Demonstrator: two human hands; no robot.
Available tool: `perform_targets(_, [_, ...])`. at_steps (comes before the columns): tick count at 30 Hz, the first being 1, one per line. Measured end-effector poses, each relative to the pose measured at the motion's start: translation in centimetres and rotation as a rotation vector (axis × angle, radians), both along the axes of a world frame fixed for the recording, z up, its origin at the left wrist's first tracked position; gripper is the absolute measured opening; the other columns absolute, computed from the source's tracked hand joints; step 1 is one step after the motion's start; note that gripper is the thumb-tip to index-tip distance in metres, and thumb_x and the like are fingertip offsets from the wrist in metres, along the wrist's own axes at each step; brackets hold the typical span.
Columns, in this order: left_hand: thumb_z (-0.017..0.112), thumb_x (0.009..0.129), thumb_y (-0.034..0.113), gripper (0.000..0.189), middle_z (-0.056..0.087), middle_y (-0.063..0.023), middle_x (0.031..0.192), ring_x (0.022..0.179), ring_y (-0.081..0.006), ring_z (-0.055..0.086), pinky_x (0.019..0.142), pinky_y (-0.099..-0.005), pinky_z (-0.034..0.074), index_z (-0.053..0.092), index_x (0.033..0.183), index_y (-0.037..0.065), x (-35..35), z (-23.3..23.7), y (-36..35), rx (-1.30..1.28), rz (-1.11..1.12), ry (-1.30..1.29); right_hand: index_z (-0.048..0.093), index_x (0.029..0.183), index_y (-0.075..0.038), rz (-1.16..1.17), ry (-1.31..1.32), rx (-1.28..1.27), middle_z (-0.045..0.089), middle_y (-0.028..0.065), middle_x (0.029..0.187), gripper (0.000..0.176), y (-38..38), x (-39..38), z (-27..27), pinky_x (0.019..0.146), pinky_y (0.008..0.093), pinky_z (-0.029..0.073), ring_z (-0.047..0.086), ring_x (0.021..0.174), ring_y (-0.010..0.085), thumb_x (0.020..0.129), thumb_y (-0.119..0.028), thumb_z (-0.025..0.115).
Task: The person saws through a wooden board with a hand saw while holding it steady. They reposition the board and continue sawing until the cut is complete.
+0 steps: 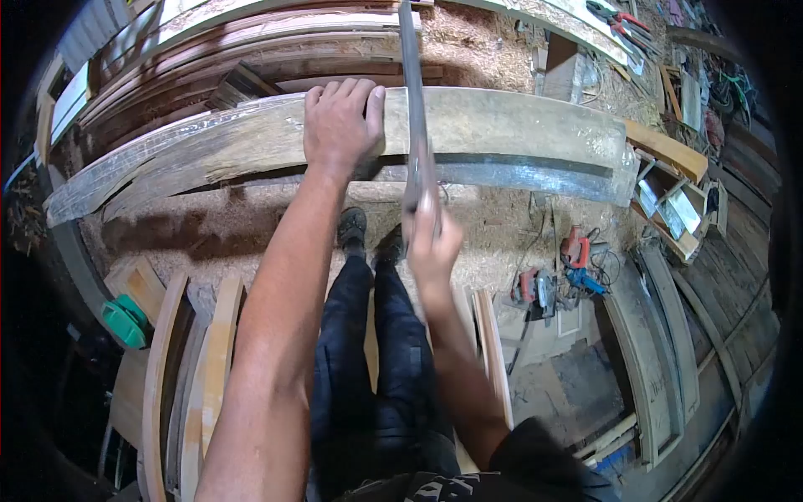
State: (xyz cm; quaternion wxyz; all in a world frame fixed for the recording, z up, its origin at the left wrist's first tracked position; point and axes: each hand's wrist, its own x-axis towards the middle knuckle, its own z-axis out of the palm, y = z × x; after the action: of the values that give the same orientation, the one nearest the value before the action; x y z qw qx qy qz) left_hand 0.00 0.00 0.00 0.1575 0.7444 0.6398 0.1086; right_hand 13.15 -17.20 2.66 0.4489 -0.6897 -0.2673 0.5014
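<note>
A long, thick wooden beam point(502, 121) lies across the view in front of me. My left hand point(341, 125) presses on its top, fingers bent over the far edge and the thumb a little apart. My right hand point(433, 234), blurred, is closed round the near end of a saw point(411, 84). The narrow grey blade runs away from me across the beam, just right of my left hand. The handle is mostly hidden by my fingers.
Planks point(335, 42) and sawdust lie beyond the beam. Red and blue power tools point(577, 259) rest on the floor at right. Pliers point(631, 29) are at the upper right. Curved wood pieces point(163, 376) and a green object point(124, 321) stand at left.
</note>
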Motion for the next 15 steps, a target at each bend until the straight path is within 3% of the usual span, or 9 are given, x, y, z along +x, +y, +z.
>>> perform_targets(2, [0.054,0.096,0.028,0.024,0.069,-0.0077,0.093,0.091,-0.0261,0.063,0.092,-0.0409,0.040,0.069,0.096,0.010,-0.3,-0.6,1.1,0.174,0.010,-0.047,0.059,0.072,-0.003,0.038,-0.143,-0.041,0.055,-0.0001,0.060,0.036,-8.1,-0.8,0.0,0.050,0.0303,0.039,0.052,0.054,0.0118,0.100,-0.025,0.054])
perform_targets(3, [0.054,0.096,0.028,0.024,0.069,-0.0077,0.093,0.091,-0.0261,0.063,0.092,-0.0409,0.040,0.069,0.096,0.010,0.2,-0.4,-1.7,0.076,0.015,-0.049,0.059,0.072,-0.003,0.027,-0.179,-0.023,0.055,0.0014,0.061,0.036,-15.2,-0.3,3.1,0.050,0.0311,0.039,0.052,0.053,0.0134,0.100,-0.025,0.052])
perform_targets(6, [0.053,0.096,0.026,0.023,0.068,-0.0066,0.090,0.090,-0.0255,0.063,0.091,-0.0401,0.041,0.069,0.093,0.011,0.2,-0.5,-0.5,0.128,0.008,-0.081,0.062,0.077,0.002,0.015,-0.042,-0.158,0.058,-0.0015,0.067,0.041,-18.2,1.2,1.4,0.053,0.0285,0.037,0.051,0.059,0.0091,0.102,-0.028,0.050])
perform_targets(7, [0.054,0.096,0.027,0.022,0.068,-0.0058,0.090,0.090,-0.0252,0.063,0.091,-0.0395,0.041,0.069,0.093,0.011,0.4,-0.2,-0.5,0.103,0.010,-0.076,0.059,0.071,-0.003,0.145,-0.354,-0.035,0.057,0.0047,0.060,0.040,-10.3,1.1,2.5,0.050,0.0326,0.039,0.054,0.053,0.0160,0.099,-0.031,0.052])
perform_targets(8, [0.054,0.096,0.027,0.022,0.068,-0.0059,0.089,0.090,-0.0252,0.063,0.091,-0.0398,0.041,0.069,0.093,0.011,0.5,-0.2,-0.9,0.095,0.011,-0.076,0.058,0.070,-0.003,0.131,-0.352,-0.013,0.054,0.0034,0.056,0.041,-4.5,0.9,2.6,0.048,0.0329,0.037,0.051,0.051,0.0146,0.100,-0.030,0.051])
perform_targets(10, [0.054,0.096,0.027,0.023,0.068,-0.0060,0.089,0.089,-0.0252,0.062,0.091,-0.0402,0.041,0.069,0.093,0.011,0.3,-0.3,-1.2,0.102,0.019,-0.064,0.054,0.068,-0.003,0.086,-0.109,-0.067,0.049,0.0019,0.053,0.042,4.6,0.6,2.1,0.047,0.0310,0.035,0.048,0.049,0.0121,0.100,-0.029,0.050])
perform_targets(13, [0.053,0.097,0.027,0.023,0.068,-0.0063,0.090,0.089,-0.0252,0.062,0.091,-0.0409,0.041,0.069,0.093,0.010,0.4,-0.4,-0.6,0.119,0.010,-0.067,0.054,0.067,-0.002,0.060,-0.228,-0.112,0.050,0.0020,0.054,0.043,-4.1,-0.2,2.5,0.048,0.0295,0.035,0.048,0.050,0.0110,0.101,-0.029,0.050])
perform_targets(14, [0.053,0.097,0.027,0.023,0.068,-0.0064,0.090,0.090,-0.0251,0.062,0.092,-0.0411,0.041,0.069,0.094,0.010,0.4,-0.4,-0.3,0.116,0.008,-0.068,0.065,0.092,0.005,0.119,-0.252,-0.007,0.057,0.0021,0.067,0.035,-11.6,0.5,0.6,0.051,0.0275,0.039,0.052,0.059,0.0093,0.103,-0.025,0.049])
perform_targets(15, [0.053,0.097,0.027,0.023,0.068,-0.0065,0.091,0.090,-0.0251,0.062,0.092,-0.0414,0.041,0.069,0.094,0.010,0.2,-0.5,-0.5,0.098,0.006,-0.069,0.062,0.104,0.007,0.034,-0.077,-0.008,0.061,0.0037,0.072,0.033,-18.3,0.4,0.1,0.051,0.0292,0.041,0.054,0.060,0.0114,0.100,-0.026,0.054])
